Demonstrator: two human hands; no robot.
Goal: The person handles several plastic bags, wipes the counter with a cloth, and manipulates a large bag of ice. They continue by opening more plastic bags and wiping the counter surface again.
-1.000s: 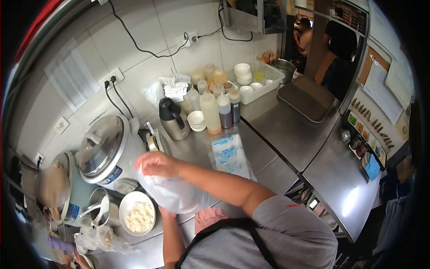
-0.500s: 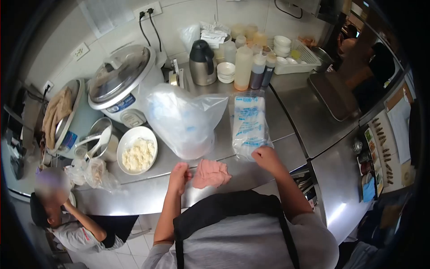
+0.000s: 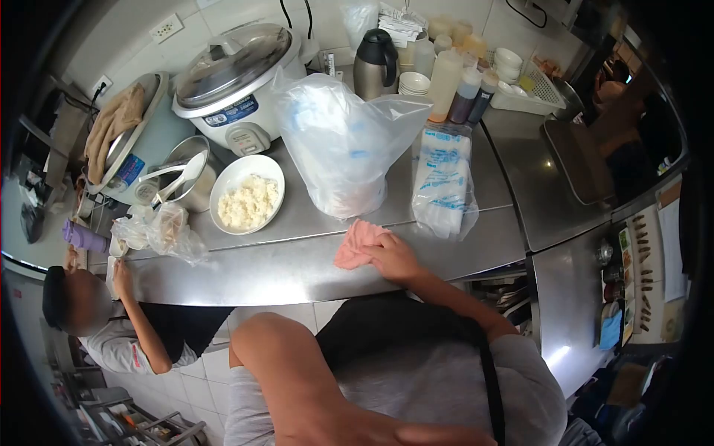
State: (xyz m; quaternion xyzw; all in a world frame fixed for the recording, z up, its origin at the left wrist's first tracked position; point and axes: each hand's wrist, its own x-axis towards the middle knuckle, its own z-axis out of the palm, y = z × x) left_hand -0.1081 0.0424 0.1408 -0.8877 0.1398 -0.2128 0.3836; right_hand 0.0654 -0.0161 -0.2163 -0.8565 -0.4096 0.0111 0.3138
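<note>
My right hand (image 3: pixel 393 258) rests on a pink cloth (image 3: pixel 357 241), its fingers closed over the cloth's right side against the steel counter (image 3: pixel 282 260). Behind the cloth stands a bulging translucent plastic bag (image 3: pixel 338 156); its contents look white and blue but are blurred by the plastic. To the right of it lies a clear pack with blue print (image 3: pixel 444 182). My left arm is bent up close to the camera, and my left hand (image 3: pixel 379 429) is partly cut off at the bottom edge, fingers not clearly shown.
A white bowl of rice-like food (image 3: pixel 248 195), a rice cooker (image 3: pixel 238 85) and a metal pot (image 3: pixel 201 189) stand left. At the back are a thermos (image 3: pixel 374 65) and squeeze bottles (image 3: pixel 465 93). A co-worker (image 3: pixel 123 334) is at the left counter end.
My right hand has moved left from the printed pack onto the pink cloth. My left hand has left the counter beside the cloth and come up toward the camera. The view has shifted.
</note>
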